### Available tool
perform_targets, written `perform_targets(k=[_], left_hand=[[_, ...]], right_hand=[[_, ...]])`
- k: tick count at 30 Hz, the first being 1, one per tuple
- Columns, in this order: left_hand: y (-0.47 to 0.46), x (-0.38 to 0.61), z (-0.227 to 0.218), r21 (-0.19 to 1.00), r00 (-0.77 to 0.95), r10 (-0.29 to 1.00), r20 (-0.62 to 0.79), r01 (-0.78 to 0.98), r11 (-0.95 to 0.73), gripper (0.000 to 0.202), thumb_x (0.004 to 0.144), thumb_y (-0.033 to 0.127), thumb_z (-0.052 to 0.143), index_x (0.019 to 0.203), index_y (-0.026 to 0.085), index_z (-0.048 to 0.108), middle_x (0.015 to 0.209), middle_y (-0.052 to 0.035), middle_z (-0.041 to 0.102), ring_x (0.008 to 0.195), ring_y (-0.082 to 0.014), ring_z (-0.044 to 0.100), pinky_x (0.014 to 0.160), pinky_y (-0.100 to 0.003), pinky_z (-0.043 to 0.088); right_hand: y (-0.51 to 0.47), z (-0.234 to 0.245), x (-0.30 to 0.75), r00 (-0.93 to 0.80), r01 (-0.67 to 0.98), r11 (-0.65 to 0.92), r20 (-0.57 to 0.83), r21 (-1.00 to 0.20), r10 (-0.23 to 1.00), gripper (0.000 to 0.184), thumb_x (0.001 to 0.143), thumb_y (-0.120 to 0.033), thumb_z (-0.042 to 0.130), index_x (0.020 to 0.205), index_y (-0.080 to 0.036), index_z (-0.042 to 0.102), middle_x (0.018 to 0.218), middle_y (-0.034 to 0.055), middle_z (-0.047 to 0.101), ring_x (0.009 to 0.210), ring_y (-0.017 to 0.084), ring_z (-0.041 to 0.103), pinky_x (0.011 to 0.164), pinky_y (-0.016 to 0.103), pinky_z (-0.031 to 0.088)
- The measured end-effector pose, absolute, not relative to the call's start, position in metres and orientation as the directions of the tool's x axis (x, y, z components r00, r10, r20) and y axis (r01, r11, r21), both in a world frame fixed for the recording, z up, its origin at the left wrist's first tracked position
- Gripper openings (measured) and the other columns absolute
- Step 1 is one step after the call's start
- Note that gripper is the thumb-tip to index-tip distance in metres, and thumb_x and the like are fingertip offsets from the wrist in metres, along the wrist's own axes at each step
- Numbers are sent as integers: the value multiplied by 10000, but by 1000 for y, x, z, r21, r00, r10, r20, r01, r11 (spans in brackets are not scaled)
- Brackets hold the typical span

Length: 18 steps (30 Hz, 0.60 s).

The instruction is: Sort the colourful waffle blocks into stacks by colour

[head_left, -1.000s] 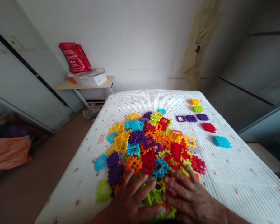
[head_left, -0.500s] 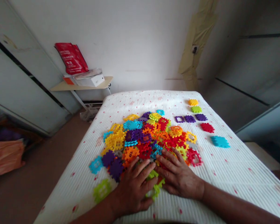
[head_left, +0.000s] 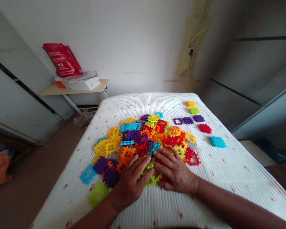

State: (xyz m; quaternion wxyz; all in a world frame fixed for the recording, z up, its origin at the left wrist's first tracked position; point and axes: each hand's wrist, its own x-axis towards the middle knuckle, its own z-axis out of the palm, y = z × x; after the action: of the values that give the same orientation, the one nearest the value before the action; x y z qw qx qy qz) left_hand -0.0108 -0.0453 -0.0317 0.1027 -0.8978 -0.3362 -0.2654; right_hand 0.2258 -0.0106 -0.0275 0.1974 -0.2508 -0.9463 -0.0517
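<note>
A heap of notched plastic building tiles in many colours lies in front of me on a white ribbed cover. My left hand [head_left: 132, 182] rests on the near edge of the heap, fingers stretched out, beside an orange window tile [head_left: 126, 154] and a purple tile [head_left: 111, 176]. My right hand [head_left: 176, 173] lies spread over the heap's near right side, next to a red frame tile [head_left: 193, 157] and a blue tile [head_left: 154, 148]. Green tiles [head_left: 153, 180] show between both hands. Neither hand grips a tile; what lies beneath the palms is hidden.
Toward the right of the white cover [head_left: 228, 178] sit separate tiles: blue [head_left: 217, 142], red [head_left: 205, 128], several purple [head_left: 188, 120], green [head_left: 194, 111] and yellow [head_left: 191, 104]. A small side table [head_left: 102, 85] with a red bag [head_left: 63, 60] stands at the back left.
Both hands have slid a little away from me over the near edge, and the green tiles between them have shifted forward with them. The camera view has turned slightly right.
</note>
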Motion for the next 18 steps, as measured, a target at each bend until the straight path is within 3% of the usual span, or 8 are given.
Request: perform_targets(k=[4, 9, 13, 15, 18], left_hand=[[-48, -13, -33, 24, 611, 540, 579, 649, -760, 373, 834, 39, 453, 1163, 181, 558, 1376, -136, 454, 1270, -248, 422, 1046, -475, 357], [-56, -13, -27, 96, 622, 544, 562, 605, -790, 466, 824, 10, 440, 1256, 177, 488, 1391, -136, 428, 1286, -247, 396, 1000, -411, 438], [-58, -19, -14, 118, 610, 488, 624, 544, -831, 453, 819, 27, 445, 1251, 158, 483, 1396, -145, 408, 1257, -249, 431, 964, -377, 469], [-56, -30, -5, 136, 513, 504, 695, 594, -793, 450, 815, 37, 456, 1241, 178, 492, 1383, -124, 427, 1221, -236, 471, 965, -370, 463], [-51, -60, 3, 280, 157, 625, 765, 792, -542, 392, 841, 105, 450, 1209, 222, 519, 1309, -74, 507, 1173, -210, 510, 1001, -380, 418]], right_hand=[[-11, -24, 241, -763, 507, 862, 465, -4, 450, 603, 839, -513, 488, 1350, -208, 390, 1416, 99, 385, 1319, 304, 273, 1068, 578, 149], [3, -29, 282, -497, 711, 683, 569, -166, 656, 502, 902, -333, 441, 1378, -222, 329, 1426, 119, 348, 1320, 289, 270, 1026, 538, 299], [20, -40, 310, -272, 826, 480, 538, -295, 798, 455, 920, -359, 390, 1355, -226, 367, 1426, 128, 323, 1301, 300, 297, 1006, 540, 336], [25, -47, 316, -212, 856, 407, 504, -318, 837, 469, 922, -409, 367, 1347, -214, 379, 1415, 142, 328, 1291, 312, 313, 996, 547, 345], [29, -53, 316, -175, 885, 343, 457, -316, 872, 522, 919, -447, 350, 1372, -187, 342, 1405, 163, 334, 1312, 324, 276, 1003, 555, 331]])
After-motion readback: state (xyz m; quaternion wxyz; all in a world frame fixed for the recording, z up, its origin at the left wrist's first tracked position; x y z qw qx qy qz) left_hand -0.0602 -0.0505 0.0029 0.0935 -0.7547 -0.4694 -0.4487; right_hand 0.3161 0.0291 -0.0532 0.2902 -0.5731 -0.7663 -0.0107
